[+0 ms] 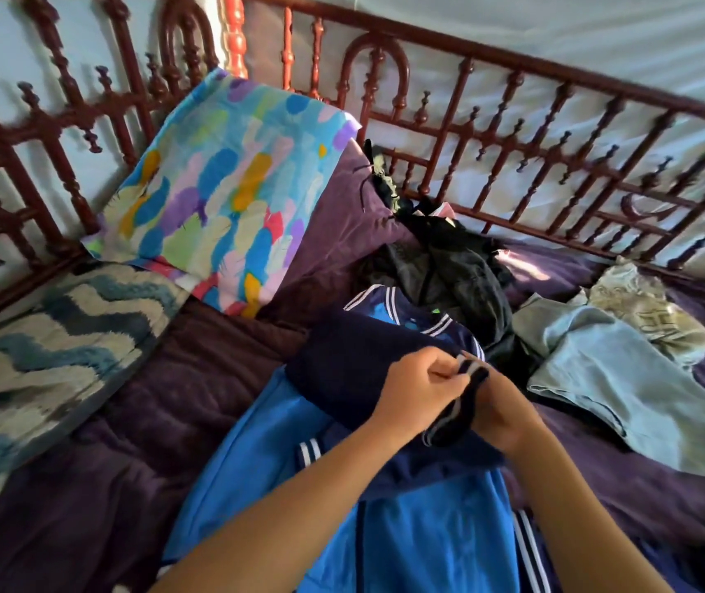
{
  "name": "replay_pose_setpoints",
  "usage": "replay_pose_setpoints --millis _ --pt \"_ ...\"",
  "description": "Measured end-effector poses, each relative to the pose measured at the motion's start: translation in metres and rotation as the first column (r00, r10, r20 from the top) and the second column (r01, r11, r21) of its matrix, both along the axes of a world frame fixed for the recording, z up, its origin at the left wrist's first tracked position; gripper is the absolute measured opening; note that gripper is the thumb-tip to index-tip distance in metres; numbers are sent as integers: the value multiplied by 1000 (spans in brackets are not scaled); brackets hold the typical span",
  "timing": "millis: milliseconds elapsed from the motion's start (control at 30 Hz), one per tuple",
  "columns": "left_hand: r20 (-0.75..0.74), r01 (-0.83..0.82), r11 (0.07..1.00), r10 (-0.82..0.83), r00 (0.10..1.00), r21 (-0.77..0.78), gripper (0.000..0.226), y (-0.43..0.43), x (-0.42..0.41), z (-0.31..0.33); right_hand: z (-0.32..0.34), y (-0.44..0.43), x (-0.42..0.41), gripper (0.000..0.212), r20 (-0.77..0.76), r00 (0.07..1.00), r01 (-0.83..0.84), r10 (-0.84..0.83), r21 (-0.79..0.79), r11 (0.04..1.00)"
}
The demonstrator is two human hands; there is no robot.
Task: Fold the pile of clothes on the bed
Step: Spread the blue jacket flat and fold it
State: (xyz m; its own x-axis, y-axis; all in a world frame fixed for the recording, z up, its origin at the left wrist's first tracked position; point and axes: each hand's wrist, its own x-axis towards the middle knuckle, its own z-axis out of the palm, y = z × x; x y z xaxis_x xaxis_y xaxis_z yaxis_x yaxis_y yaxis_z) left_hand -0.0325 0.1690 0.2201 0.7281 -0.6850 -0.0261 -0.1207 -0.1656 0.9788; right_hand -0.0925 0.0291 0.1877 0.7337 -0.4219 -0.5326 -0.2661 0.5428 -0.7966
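Both hands meet over the middle of the bed and hold a small dark sock [455, 406] with pale stripes. The left hand [421, 389] has its fingers curled and pinches the sock's upper end. The right hand [506, 417] grips the sock from the other side, its fingers partly hidden behind the fabric.

The sock hangs just above a navy garment [342, 365], which lies on a bright blue sports top [256, 464] with white stripes. Behind these sits a loose heap of dark clothes [449, 267], close to the carved wooden railing [513, 122]. To the right, pale blue jeans [624, 378] lie spread on the purple bedspread [171, 400], with a crumpled, pale patterned garment [645, 310] touching their far edge.

At the left, a multicoloured pillow [222, 186] leans against the railing, and a pillow with a blue and white zigzag [42, 357] lies beside it.
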Motion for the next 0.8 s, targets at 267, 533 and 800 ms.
replay_pose_setpoints --millis 267,533,800 --pt "-191 -43 839 174 966 542 34 57 13 -136 -121 8 -141 29 -538 745 457 -394 -18 889" --pt "-131 -8 673 156 979 740 14 63 28 -198 -186 -1 -115 23 -675 692 62 -254 -296 953" --pt "-174 -102 632 359 917 769 25 43 39 -233 -231 -16 -124 70 -715 655 49 -245 -283 958"
